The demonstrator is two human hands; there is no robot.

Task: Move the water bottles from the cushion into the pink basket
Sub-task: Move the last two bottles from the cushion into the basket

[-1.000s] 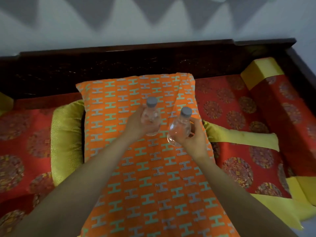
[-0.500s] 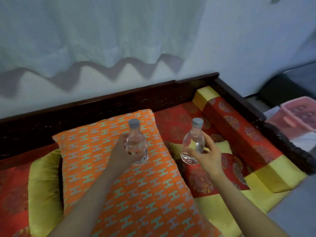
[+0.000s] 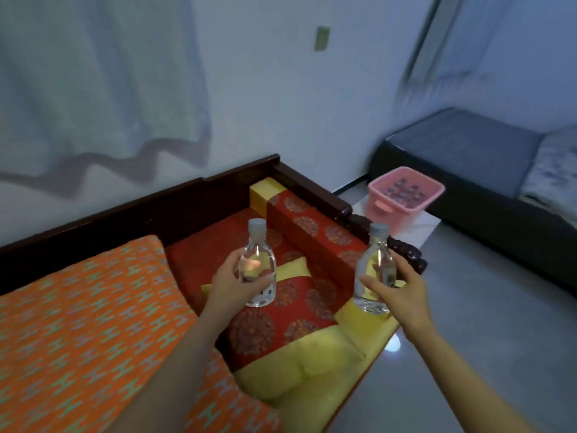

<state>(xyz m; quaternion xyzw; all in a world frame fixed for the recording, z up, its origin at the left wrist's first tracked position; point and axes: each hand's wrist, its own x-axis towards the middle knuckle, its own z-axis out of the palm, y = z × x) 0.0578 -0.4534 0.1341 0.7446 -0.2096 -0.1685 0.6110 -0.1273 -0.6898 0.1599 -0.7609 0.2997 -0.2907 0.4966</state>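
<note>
I hold one water bottle in each hand, both upright, clear, with pale caps. The left bottle (image 3: 257, 270) sits just left of the frame's centre, and my left grip (image 3: 231, 289) is wrapped round its lower body from the left, with fingers curled across the front above a small label. The right bottle (image 3: 376, 270) is right of centre at about the same height. My right grip (image 3: 396, 292) is clamped on it from the right side, thumb across the front and fingers behind the plastic. Both bottles are in the air and well apart from each other, clear of the orange cushion (image 3: 87, 323), which fills the lower left of the frame with its teal pattern. Under the left bottle lies a red pillow (image 3: 281, 320) with round motifs and yellow ends. The right bottle hangs over the yellow edge of the seat. Behind them a red and yellow bolster (image 3: 312, 232) runs along the dark wooden frame (image 3: 187, 195) of the bed. The pink basket (image 3: 393, 214) stands right of centre in the upper half, beyond the frame's corner, on a pale surface by the grey floor (image 3: 484, 323). Something dark lies inside it, too blurred to tell. A dark low couch (image 3: 462, 145) is behind the basket at the right edge, and a pale curtain (image 3: 93, 89) hangs at the upper left.
</note>
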